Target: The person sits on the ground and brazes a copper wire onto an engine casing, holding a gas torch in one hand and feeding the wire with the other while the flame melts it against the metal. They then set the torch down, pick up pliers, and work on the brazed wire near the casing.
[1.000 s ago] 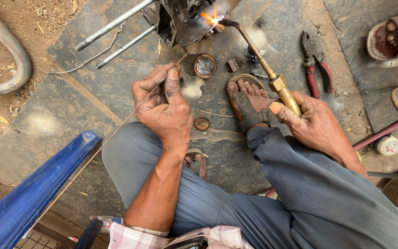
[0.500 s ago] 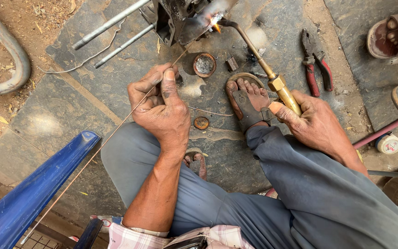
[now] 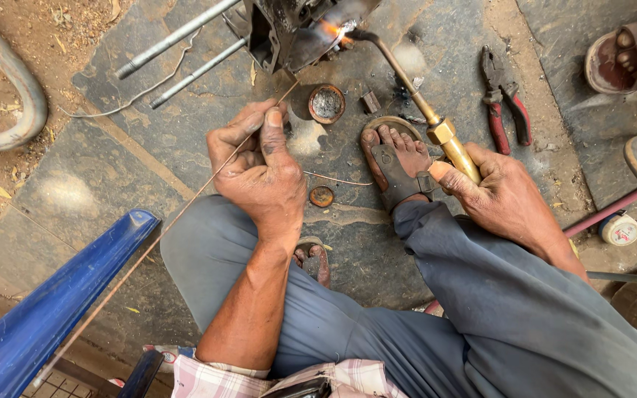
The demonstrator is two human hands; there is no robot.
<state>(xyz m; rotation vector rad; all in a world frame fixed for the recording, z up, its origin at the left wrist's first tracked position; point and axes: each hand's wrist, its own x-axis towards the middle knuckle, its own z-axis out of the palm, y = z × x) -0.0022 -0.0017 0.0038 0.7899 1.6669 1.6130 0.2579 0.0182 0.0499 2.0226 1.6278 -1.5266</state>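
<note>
Left hand pinching thin straight filler rod, right hand gripping brass torch, flame at dark metal block, red-handled pliers right of torch

The filler rod passes between the fingers of the left hand; its tip runs ahead of them to the metal housing, its tail back past the wrist, beside the painted frame. Just right of those fingers sits a small round tin on the stone floor, and near the heel of that hand lies a bottle cap. The fingers of the right hand close on the torch, whose nozzle reaches forward to the housing. Between the two hands rests a sandalled foot. Pliers lie beyond the right-hand fingers, to their right. Two steel rods lie ahead and left of the left fingers.
</note>
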